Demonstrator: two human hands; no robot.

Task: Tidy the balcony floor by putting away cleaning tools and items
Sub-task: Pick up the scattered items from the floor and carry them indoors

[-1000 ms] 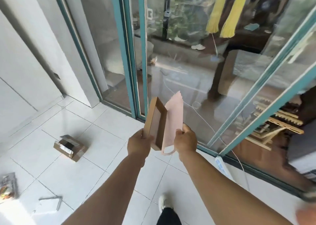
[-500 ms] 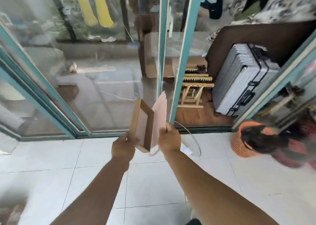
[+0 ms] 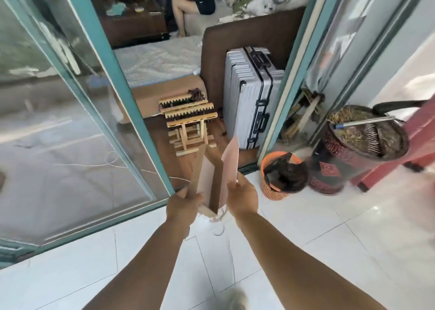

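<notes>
A shallow brown cardboard box (image 3: 207, 182) stands on edge in front of me, and my left hand (image 3: 182, 206) grips its lower left side. Beside it on the right is a flat pink sheet (image 3: 230, 162) with a looped handle hanging below; my right hand (image 3: 242, 196) pinches its lower edge. Both are held above the white tiled floor (image 3: 306, 239), in front of the teal sliding door frame (image 3: 131, 112).
An orange basket (image 3: 270, 189) with dark contents sits on the floor to the right. Behind it stand a red patterned bin (image 3: 339, 152) of dry straw with a metal rod. Through the doorway are a silver suitcase (image 3: 249, 98) and a wooden rack (image 3: 188, 126).
My view has swung to the right along the glass door, bringing the doorway, suitcase and baskets into view. Both hands keep the same hold on the box and pink sheet.
</notes>
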